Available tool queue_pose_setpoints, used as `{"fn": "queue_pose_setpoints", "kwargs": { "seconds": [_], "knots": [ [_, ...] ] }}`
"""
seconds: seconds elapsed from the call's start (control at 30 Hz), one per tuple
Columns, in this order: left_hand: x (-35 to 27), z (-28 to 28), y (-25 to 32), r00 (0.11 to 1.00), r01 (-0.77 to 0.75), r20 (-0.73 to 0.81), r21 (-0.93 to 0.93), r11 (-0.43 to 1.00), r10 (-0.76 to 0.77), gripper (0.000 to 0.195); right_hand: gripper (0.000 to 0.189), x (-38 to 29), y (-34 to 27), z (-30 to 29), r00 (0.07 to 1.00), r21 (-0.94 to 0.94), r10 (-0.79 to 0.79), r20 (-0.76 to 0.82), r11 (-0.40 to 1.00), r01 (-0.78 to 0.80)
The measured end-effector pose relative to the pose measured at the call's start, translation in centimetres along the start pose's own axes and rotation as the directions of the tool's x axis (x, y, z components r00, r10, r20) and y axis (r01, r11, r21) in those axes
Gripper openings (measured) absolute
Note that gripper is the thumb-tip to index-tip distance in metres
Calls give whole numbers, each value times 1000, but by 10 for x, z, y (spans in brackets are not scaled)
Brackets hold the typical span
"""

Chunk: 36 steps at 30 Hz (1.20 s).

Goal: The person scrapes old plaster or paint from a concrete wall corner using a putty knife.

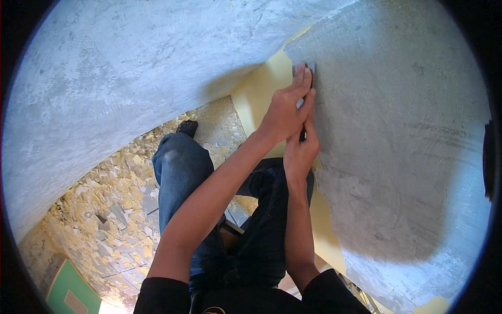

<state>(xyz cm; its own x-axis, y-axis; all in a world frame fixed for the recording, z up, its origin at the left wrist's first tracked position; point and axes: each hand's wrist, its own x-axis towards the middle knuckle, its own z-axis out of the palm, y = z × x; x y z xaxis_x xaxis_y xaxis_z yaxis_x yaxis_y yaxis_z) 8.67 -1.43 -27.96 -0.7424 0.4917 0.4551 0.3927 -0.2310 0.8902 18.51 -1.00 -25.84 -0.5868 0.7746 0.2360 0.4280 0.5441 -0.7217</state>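
My right hand is closed around the dark handle of a flat scraper, held against the right-hand wall. My left hand lies just above the right, its fingers pressed along the tool near the metal blade. Much of the scraper is hidden under my fingers. The blade sits where bare grey plaster meets a band of yellow paint, which has a ragged edge and runs down the wall beside the corner.
Another scraped wall slopes across the left, meeting the right one at a corner. Peeled paint flakes litter the tiled floor. My bent knee is near the left wall. At lower left stands a green flat object; a dark object edges the right rim.
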Motion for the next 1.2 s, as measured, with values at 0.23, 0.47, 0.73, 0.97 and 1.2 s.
{"fn": "queue_pose_setpoints", "kwargs": {
  "seconds": [0.23, 0.47, 0.73, 0.97, 1.2],
  "knots": [
    [-4, -1, 8, 997, 49, 58, -8, 999, -48, 46, 42, -5, 0, -9, 993, 58, 115, 21, 991, -117],
    [3, 3, 2, 974, 215, -12, -249, 944, -225, 47, 42, 4, 0, -2, 999, 38, -36, 29, 999, 35],
    [10, -3, 17, 828, 451, 70, -673, 586, -556, 48, 40, 2, 2, 0, 998, 31, 51, 47, 998, -52],
    [10, -6, 16, 808, 458, 93, -720, 521, -582, 46, 39, 1, 6, 5, 999, 62, 34, 36, 997, -36],
    [10, -8, 17, 796, 466, 116, -744, 478, -595, 41, 39, 0, 4, 5, 1000, 51, 28, 12, 998, -28]
  ]
}}
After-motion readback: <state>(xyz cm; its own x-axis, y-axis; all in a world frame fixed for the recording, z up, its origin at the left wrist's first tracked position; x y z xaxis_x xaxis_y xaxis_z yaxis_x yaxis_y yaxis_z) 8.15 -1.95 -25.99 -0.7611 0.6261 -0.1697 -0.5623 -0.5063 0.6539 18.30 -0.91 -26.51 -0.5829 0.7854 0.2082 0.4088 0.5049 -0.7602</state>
